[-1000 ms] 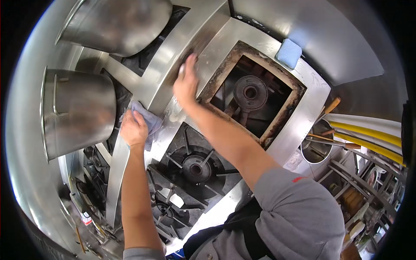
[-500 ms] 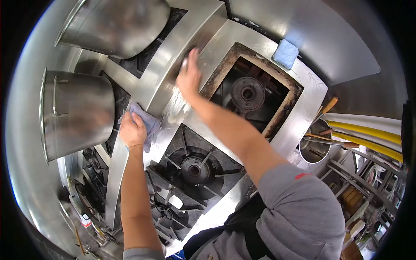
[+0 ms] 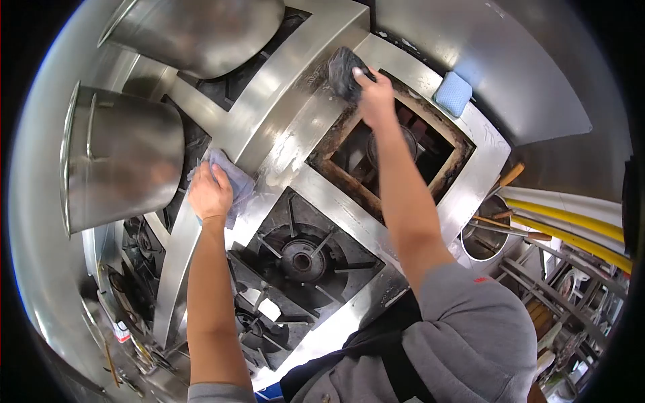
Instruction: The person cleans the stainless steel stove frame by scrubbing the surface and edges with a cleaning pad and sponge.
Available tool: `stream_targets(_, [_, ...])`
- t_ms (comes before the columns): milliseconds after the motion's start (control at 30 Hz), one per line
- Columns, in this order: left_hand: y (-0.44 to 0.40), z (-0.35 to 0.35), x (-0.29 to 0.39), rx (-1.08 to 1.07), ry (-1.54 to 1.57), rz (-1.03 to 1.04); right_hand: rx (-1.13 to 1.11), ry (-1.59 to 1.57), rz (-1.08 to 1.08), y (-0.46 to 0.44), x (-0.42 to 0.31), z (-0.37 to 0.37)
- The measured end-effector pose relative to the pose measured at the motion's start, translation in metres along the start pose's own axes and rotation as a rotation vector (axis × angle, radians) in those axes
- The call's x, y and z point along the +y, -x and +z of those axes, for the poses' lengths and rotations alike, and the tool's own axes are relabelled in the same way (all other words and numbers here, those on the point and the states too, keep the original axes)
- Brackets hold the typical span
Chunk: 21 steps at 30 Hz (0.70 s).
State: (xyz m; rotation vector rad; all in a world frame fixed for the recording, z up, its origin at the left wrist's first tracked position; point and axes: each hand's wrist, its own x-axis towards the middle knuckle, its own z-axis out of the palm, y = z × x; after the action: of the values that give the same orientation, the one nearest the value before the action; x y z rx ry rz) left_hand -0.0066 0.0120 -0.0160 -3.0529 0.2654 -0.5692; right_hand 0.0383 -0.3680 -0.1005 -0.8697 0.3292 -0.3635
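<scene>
My right hand point(image 3: 377, 97) grips a dark grey scouring pad point(image 3: 344, 72), pressed to the steel stove top point(image 3: 295, 144) beyond the back corner of the square burner opening. That opening has a brown, stained rim point(image 3: 322, 149), and my forearm crosses over it. On the left, my left hand point(image 3: 209, 191) is closed on a greyish-purple cloth point(image 3: 236, 181) at the edge of the raised steel ledge point(image 3: 265, 127). White, wet-looking smears lie on the steel between my hands. Below them sits an open burner with a black grate point(image 3: 304, 258).
Two large steel pots point(image 3: 127, 161) stand on the raised burners at left. A blue sponge point(image 3: 453, 94) rests by the back wall panel point(image 3: 484, 74). At right, a metal container point(image 3: 482, 238) holds long-handled tools, beside yellow pipes point(image 3: 571, 218).
My right hand has moved up and right, from the ledge's side to the far corner of the burner opening, and the scouring pad now shows plainly. My left hand stays on the cloth.
</scene>
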Motion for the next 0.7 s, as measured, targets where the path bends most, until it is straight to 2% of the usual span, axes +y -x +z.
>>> stream_targets(67, [0.001,-0.003,0.002,0.039,0.029,0.012,-0.34,0.443,0.107,-0.001,-0.031,-0.017])
stream_targets(133, [0.001,-0.004,0.003,0.025,0.015,-0.005,-0.552,0.966,0.209,-0.002,-0.077,0.007])
stream_targets(167, [0.0,-0.003,0.004,0.029,0.018,-0.006,-0.678,1.029,0.095,-0.037,-0.05,-0.006])
stream_targets(200, [0.0,-0.003,0.004,0.032,0.019,-0.004,-0.741,1.036,0.103,-0.054,-0.049,-0.001])
stream_targets(267, [0.001,0.0,0.001,0.045,0.014,0.014,-0.549,1.244,-0.06,-0.077,-0.046,0.011])
stream_targets(300, [0.0,0.001,0.001,0.065,0.014,0.025,-0.543,1.244,-0.057,-0.074,-0.041,0.014])
stream_targets(367, [0.001,0.001,0.0,0.047,0.01,0.018,-0.068,1.289,-0.505,-0.058,-0.024,0.018])
stream_targets(400, [0.001,0.001,0.001,0.034,0.004,0.005,-0.069,1.294,-0.508,-0.047,-0.017,0.022])
stream_targets(467, [0.001,-0.002,0.005,0.037,0.007,0.0,0.36,1.017,-0.402,-0.02,0.001,0.029])
stream_targets(533, [0.0,-0.003,0.005,0.043,0.005,0.001,0.116,0.913,-0.368,0.0,0.024,0.037])
stream_targets(567, [0.0,-0.002,0.004,0.055,0.008,0.009,0.055,0.994,-0.473,0.006,0.039,0.042])
stream_targets(667, [0.002,0.001,0.002,0.073,0.003,0.023,0.114,0.899,-0.431,0.009,0.044,0.063])
stream_targets(700, [0.001,0.001,0.002,0.083,0.001,0.021,0.138,0.916,-0.478,0.003,0.047,0.065])
